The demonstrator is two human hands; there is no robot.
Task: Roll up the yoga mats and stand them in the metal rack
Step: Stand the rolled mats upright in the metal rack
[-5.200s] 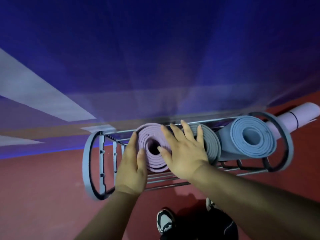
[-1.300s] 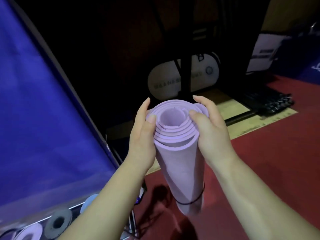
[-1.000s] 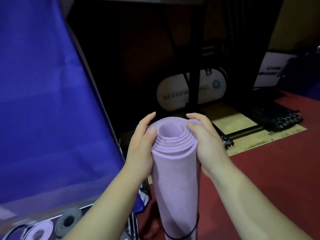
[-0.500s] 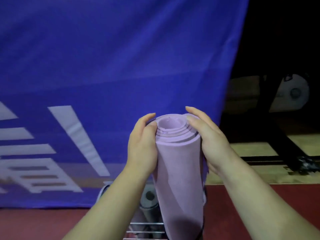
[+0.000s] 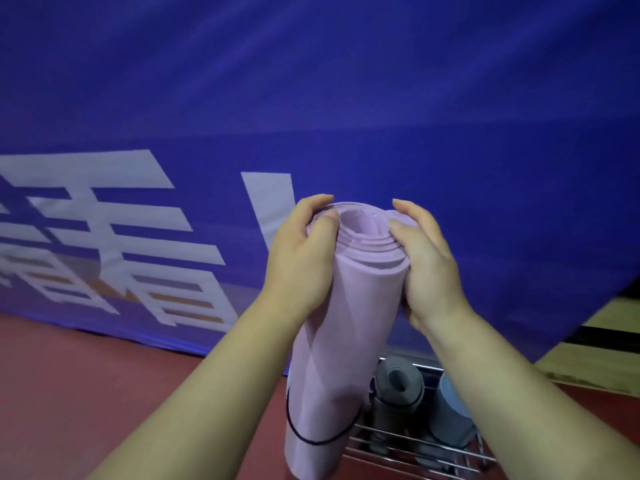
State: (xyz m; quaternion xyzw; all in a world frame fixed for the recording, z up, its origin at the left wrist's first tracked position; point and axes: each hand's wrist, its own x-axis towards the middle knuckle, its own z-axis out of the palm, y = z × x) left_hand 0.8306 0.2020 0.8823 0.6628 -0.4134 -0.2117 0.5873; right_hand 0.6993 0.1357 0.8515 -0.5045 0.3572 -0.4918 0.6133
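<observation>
Out to the left of the hands the red floor (image 5: 104, 393) lies open, running back to the lower hem of a blue banner (image 5: 346, 98) with white lettering that hangs behind everything. To the right of the hands the banner's edge slants down to a pale wooden strip (image 5: 606, 358) of flooring. Below the right wrist sits the metal rack (image 5: 415, 445), its wire bars close under the forearm.

The left hand (image 5: 301, 268) is wrapped round the top of a lilac mat (image 5: 346, 341), fingers curled behind it and thumb pressed on the rim. The right hand (image 5: 427, 268) clamps the opposite side the same way, thumb on the upper edge, so the roll is squeezed between both palms.

The lilac mat is rolled and held almost upright, leaning a little, its top end showing a stepped spiral of uneven layers. A thin black band (image 5: 311, 438) loops round it near the bottom. Its lower end hangs just left of the rack; I cannot tell whether it touches the floor or the wires. In the rack, under the right hand, a grey mat (image 5: 398, 382) and a blue mat (image 5: 450, 417) stand on end side by side
</observation>
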